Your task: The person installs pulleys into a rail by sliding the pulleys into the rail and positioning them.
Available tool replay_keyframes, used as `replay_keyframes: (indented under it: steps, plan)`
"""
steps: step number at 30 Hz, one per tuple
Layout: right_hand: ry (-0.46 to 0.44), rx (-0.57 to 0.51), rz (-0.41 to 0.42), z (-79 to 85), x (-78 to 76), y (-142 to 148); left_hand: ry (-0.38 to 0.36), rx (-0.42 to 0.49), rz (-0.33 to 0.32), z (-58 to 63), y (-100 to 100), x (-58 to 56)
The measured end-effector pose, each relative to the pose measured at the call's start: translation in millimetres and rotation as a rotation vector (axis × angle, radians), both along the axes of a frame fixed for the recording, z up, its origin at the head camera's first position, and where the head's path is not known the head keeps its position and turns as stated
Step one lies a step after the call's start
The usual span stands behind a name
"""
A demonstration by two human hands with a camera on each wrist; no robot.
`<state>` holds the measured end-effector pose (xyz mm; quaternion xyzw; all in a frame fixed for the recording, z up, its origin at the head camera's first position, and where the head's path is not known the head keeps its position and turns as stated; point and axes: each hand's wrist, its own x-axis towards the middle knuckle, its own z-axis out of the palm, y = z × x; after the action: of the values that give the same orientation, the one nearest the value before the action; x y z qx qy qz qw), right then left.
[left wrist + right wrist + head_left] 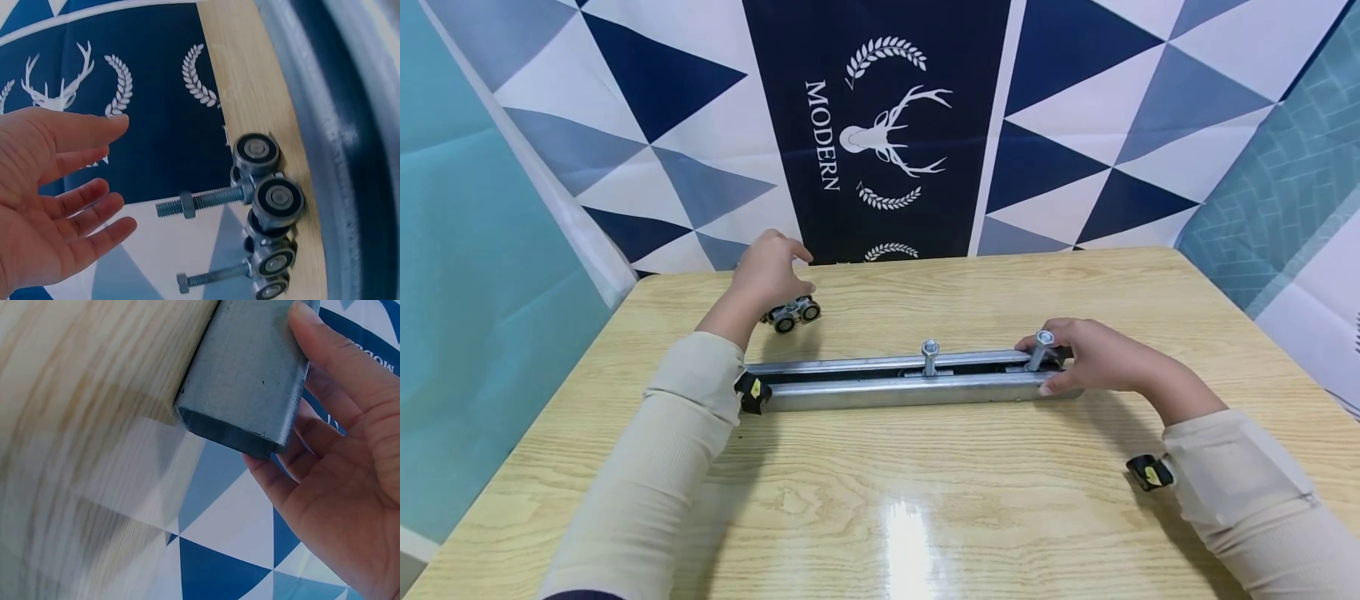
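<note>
A steel C-channel track [880,395] lies across the table, its slot facing up. Two upright bolts with nuts, a middle bolt [930,358] and a right-hand bolt [1039,352], stick out of the slot. My right hand [1101,357] grips the right end of the track, thumb on the near wall and fingers on the far one; the right wrist view shows the track's end [237,394]. Beyond the track's left end, my left hand [767,268] hovers above roller trolleys [795,313], holding nothing. Two trolleys show in the left wrist view, a nearer trolley [279,197] and another trolley [274,261], each with a threaded bolt.
The wooden table [880,475] reaches back to a patterned cloth [895,133] with a deer-head print. Each sleeve carries a small black wrist camera; the left camera [752,392] overlaps the track's left end in the head view.
</note>
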<state>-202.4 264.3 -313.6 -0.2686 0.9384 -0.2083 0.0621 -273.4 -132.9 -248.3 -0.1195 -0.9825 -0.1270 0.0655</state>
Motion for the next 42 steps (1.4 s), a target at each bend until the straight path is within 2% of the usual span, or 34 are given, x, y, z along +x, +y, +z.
replay_keyframes:
  steps: [7, 11, 16, 29, 34, 42]
  plan:
    - [0.003, -0.007, -0.003, 0.7, -0.1, 0, -0.09, -0.075, 0.099, 2.8, -7, -17.0]
    - [0.0, -0.008, -0.01, 1.2, 0.4, 0, -0.137, -0.084, 0.119, 0.9, -9, -26.7]
    - [-0.003, -0.005, -0.016, 1.9, 1.4, -1, -0.189, -0.053, 0.116, -3.8, -11, -34.2]
    - [-0.004, -0.003, -0.016, 0.5, 1.0, 0, -0.209, -0.008, 0.124, -7.2, -15, -35.9]
    - [-0.009, -0.005, -0.016, -0.5, 0.6, 0, -0.234, -0.044, 0.117, -11.1, -14, -38.7]
    - [-0.003, -0.005, -0.013, -0.9, 0.4, 0, -0.205, -0.089, 0.136, -14.4, -12, -41.9]
